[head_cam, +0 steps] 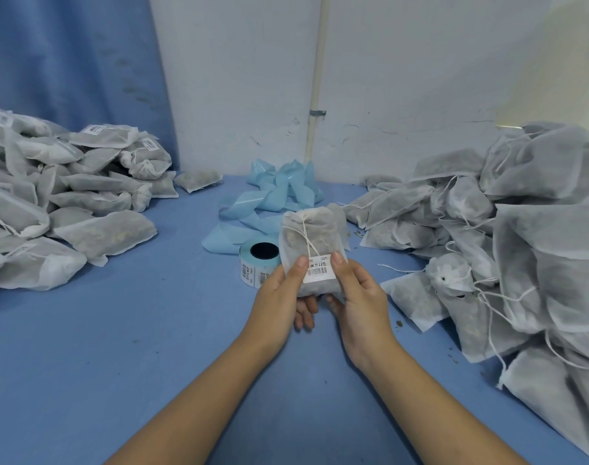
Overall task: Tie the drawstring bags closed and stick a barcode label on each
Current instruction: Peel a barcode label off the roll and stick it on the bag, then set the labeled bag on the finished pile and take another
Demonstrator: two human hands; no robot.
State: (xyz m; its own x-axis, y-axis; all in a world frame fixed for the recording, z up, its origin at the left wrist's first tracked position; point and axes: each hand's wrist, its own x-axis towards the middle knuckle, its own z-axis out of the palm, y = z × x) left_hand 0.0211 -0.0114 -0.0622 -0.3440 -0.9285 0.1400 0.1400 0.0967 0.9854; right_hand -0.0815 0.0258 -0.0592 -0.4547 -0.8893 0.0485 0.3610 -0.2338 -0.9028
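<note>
My left hand [283, 290] and right hand [357, 297] grip the bag [311, 229], thumbs on the label [316, 268]; I fear a poorly pressed edge could peel.

Both forearms were bare from the lower edge of the view up to the wrists, with nothing worn on them. The left hand [279, 295] and right hand [358, 297] were bare too, their thumbnails short and plain.

Small packing workroom: heaps of filled drawstring bags [105, 233], barcode label roll [257, 263], blue worktable [118, 347].
</note>
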